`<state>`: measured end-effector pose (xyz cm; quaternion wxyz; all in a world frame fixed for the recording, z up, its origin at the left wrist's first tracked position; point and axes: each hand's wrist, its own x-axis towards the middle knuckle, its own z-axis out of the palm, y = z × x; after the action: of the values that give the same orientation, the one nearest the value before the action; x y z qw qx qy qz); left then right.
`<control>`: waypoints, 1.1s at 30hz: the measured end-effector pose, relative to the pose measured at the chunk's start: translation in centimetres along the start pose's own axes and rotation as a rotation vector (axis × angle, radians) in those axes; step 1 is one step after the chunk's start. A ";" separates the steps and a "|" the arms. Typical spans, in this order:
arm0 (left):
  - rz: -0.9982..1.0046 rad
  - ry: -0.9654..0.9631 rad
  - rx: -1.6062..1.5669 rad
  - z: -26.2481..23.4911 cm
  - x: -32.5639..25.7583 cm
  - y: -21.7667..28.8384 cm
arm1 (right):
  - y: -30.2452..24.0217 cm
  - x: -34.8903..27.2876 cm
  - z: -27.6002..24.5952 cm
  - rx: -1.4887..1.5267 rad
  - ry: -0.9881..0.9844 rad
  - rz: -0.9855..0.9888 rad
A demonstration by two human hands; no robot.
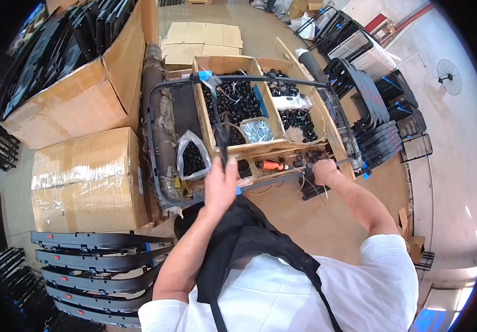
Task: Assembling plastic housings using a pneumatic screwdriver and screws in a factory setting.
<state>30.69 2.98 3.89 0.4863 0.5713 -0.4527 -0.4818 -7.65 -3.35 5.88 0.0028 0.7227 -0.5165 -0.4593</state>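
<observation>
One slim black piece (221, 141), blurred toward its far end, clasped in left hand (221, 188) above the near part of the wooden tray (256, 147); one dark round-cornered frame (271, 181), blue-taped, around the tray; right hand (325, 171) curled at frame's near right, hold impossible to tell. Alongside, orange tool (272, 165). Beyond, silvery screws (257, 131), black caps (234, 98), partly crossed by frame's far bar. Farther, flattened cardboard (202, 40), brown floor (266, 33), fan (449, 76).
</observation>
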 end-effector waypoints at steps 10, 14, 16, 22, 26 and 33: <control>0.275 -0.135 0.702 4.0 -1.9 -6.0 | -1.3 0.2 0.3 0.397 0.134 0.212; 0.322 -0.138 0.692 5.2 -1.5 -5.4 | 1.1 3.9 9.3 0.632 0.369 0.247; 0.278 -0.128 0.698 4.0 -1.9 -6.1 | -0.7 2.2 1.8 0.811 -0.040 0.211; 0.287 -0.136 0.710 4.5 -2.1 -6.1 | -2.2 0.0 0.5 0.637 0.210 0.304; 0.296 -0.117 0.700 4.4 -1.9 -6.3 | -1.7 -0.6 -1.4 0.507 0.089 0.356; 0.273 -0.136 0.704 4.4 -1.8 -5.9 | -0.6 1.4 1.5 1.037 0.012 0.370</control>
<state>26.42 4.92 -2.00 0.2891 0.6047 -0.6934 -0.2644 -8.14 -3.41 3.79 -0.2701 0.5290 -0.7935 -0.1324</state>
